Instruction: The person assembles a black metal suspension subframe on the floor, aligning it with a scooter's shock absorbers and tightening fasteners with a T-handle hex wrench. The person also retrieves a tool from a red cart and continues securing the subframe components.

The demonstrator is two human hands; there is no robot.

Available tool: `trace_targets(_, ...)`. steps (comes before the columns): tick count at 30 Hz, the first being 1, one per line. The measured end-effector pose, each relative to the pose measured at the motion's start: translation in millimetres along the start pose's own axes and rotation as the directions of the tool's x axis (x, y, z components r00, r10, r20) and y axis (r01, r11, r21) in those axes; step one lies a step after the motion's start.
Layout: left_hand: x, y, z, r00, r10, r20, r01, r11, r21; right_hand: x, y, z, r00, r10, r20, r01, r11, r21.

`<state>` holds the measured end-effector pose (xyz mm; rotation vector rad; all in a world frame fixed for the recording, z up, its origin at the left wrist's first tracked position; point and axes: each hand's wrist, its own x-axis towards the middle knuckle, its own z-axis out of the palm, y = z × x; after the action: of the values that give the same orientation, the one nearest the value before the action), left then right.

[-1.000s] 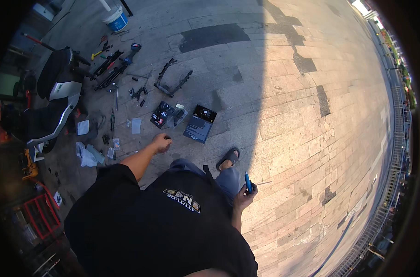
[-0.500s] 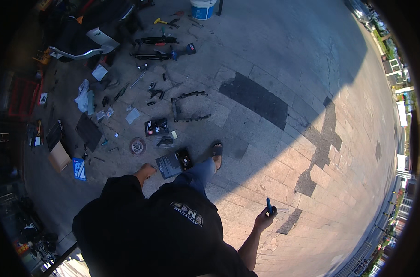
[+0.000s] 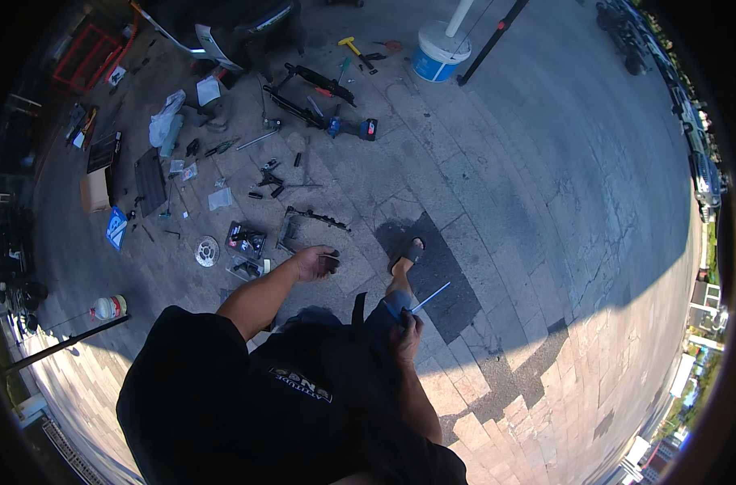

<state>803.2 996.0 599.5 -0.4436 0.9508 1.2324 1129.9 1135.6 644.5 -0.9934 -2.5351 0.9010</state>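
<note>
My right hand (image 3: 407, 338), in front of my body, is closed round a slim blue tool with a thin pale shaft (image 3: 431, 298) pointing up and to the right. Its exact kind is unclear. My left hand (image 3: 311, 263) reaches forward with curled fingers; something dark shows at the fingertips, too small to name. Just beyond it lies a dark metal bracket frame (image 3: 285, 234). A box with black and red parts (image 3: 245, 239) and a brake disc (image 3: 207, 251) lie to the left of that hand.
A blue cordless power tool (image 3: 353, 128) lies beside long dark metal arms (image 3: 319, 84). Farther off are a yellow hammer (image 3: 354, 53) and a white-and-blue bucket (image 3: 442, 55). Loose parts, plastic bags (image 3: 166, 121) and a cardboard box (image 3: 96, 191) cover the left paving. My sandalled foot (image 3: 408, 254) stands ahead.
My right hand has come in from the far right toward my body with the blue tool. My left hand has moved forward and right. The view has turned, shifting the sunlit patch downward.
</note>
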Motion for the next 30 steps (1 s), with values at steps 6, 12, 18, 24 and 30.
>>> trace_targets(6, 93, -6, 76, 0.979, 0.076, 0.188, 0.039, 0.839, -0.543, 174, 54, -66, 0.962, -0.172, 0.211, 0.180, 0.983, -0.021)
trace_targets(12, 41, -13, 150, 0.762, 0.546, 0.348, 0.164, 0.357, -0.920, 324, 56, -101, 0.842, -0.214, 0.496, 0.269, 0.962, -0.042)
trace_targets(18, 117, 80, 124, 0.768, 0.636, 0.079, 0.007, 0.115, -0.993, 503, 24, 7, 0.767, -0.264, 0.585, 0.331, 0.944, -0.007)
trace_targets(24, 159, 154, 117, 0.660, 0.751, 0.000, 0.147, -0.129, -0.981, 681, -23, 210, 0.703, -0.373, 0.606, 0.235, 0.926, 0.297)
trace_targets(30, 216, 279, 14, 0.752, 0.651, -0.101, -0.332, 0.243, -0.911, 854, -29, 519, 0.588, -0.189, 0.786, -0.299, 0.852, 0.429)
